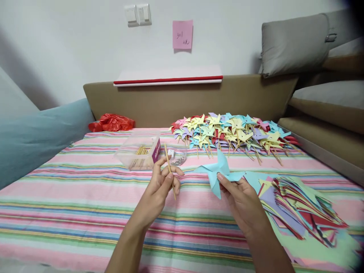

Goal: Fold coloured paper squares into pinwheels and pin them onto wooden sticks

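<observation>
Between thumb and fingers, my left hand (pixel 162 185) pinches a thin wooden stick (pixel 168 161), held upright with a slight tilt. My right hand (pixel 237 197) grips a light blue paper pinwheel (pixel 214 172), its thumb pressed on the folded centre. Stick and pinwheel are apart, both above the striped cloth. Just beyond my left hand is a clear plastic box (pixel 122 153) with several wooden sticks (pixel 143 150) in it. Beside the box, a clear dish (pixel 183 156) holds small shiny metal pieces, too small to name.
A heap of finished pinwheels on sticks (pixel 227 131) lies at the back right. Stacked coloured paper (pixel 301 208) spreads to the right of my right hand. A red plastic bag (pixel 112 122) sits at the back left. Cushions (pixel 295 43) pile up on the right.
</observation>
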Demonstrator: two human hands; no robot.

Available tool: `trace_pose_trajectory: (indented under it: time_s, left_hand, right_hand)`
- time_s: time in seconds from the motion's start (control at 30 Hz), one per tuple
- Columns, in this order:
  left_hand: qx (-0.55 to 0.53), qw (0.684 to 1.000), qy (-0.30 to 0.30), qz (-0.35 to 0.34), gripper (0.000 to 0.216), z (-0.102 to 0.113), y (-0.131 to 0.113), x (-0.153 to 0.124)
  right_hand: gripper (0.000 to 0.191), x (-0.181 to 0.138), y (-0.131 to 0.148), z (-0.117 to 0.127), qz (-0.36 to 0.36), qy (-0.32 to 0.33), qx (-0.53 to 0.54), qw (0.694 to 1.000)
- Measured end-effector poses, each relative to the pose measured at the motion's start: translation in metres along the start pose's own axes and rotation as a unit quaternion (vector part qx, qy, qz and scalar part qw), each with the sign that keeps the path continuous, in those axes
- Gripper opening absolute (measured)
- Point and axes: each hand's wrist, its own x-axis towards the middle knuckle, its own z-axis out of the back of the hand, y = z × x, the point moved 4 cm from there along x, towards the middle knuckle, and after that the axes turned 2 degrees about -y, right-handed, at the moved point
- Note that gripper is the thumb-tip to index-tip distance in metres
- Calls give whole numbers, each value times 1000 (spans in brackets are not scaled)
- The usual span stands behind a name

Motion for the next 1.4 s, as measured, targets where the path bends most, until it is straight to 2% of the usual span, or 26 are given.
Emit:
trace_pose_trajectory:
  time_s: [0.17,0.27,0.4,0.5,0.63,0.8,1.0,1.4]
  left_hand:
    - [48,997,30,53,28,-21,21,-9]
    - [73,994,65,57,24,-30,31,-18]
    - [95,992,80,22,16,-35,33,-22]
    - [71,995,64,7,12,-35,32,-21]
    - [44,998,32,-11,10,-34,28,-21]
    - [78,996,24,-43,13,-31,21,-24]
    - [108,993,31,-34,18,-30,18,-24]
    - [105,992,61,-44,18,-33,9,-22]
  right_hand:
    - [23,-1,1,-10,-21,78,52,995]
    - [16,-4,2,-20,-10,143,40,989]
    - [11,-10,7,-29,55,215,-15,975]
    - [7,-12,12,-29,119,228,-45,965]
    - [4,-18,18,-33,168,256,-82,949]
    - [3,-29,26,-41,193,252,-101,943]
    - [12,-34,31,-46,246,251,-99,931]
    - [9,-30,27,-43,263,245,-85,929]
